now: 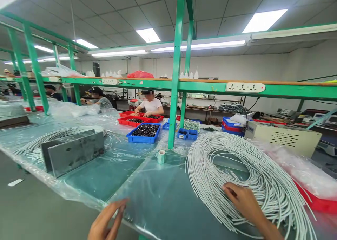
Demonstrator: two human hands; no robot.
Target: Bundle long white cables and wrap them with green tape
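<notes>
A large loose coil of thin white cables (205,173) lies on the right part of the table. My right hand (243,199) is over the near inner side of this coil, its fingers bent and thumb and index drawn close together. Whether a cable is between those fingertips I cannot make out. Near the table's front edge hovers my left hand (106,220), fingers stretched out and slightly apart, holding nothing. A small roll of pale green tape (161,157) stands on the table between the hands, farther back.
Two upright grey metal plates (77,155) stand at left, before another cable coil (89,129). A green post (176,75) rises behind the tape. Farther back are a blue tray (143,139) of small black parts and a seated person (151,106). A beige box (283,138) stands right.
</notes>
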